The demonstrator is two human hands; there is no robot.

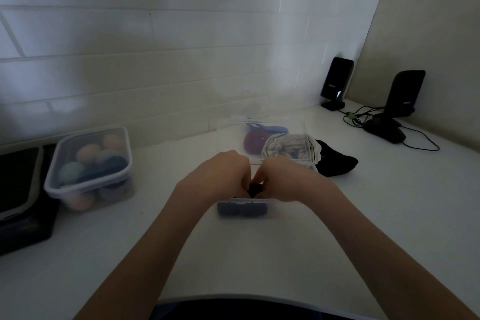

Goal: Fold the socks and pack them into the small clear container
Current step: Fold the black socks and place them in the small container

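At centre frame on the white surface (259, 254) I log the small clear container (275, 208), a dark folded sock (242, 209) showing through its near wall, and both hands meeting over its opening: left hand (220, 176) and right hand (288, 179), each grip curled tight on a dark sock (255, 188) between them. Just behind: a clear lid (233, 135) over purple, blue and pale striped socks (285, 149), and a loose black sock (336, 161) to its right. Left of frame, a lidded tub of coloured balls (91, 163); upper right, two black speakers (337, 83).
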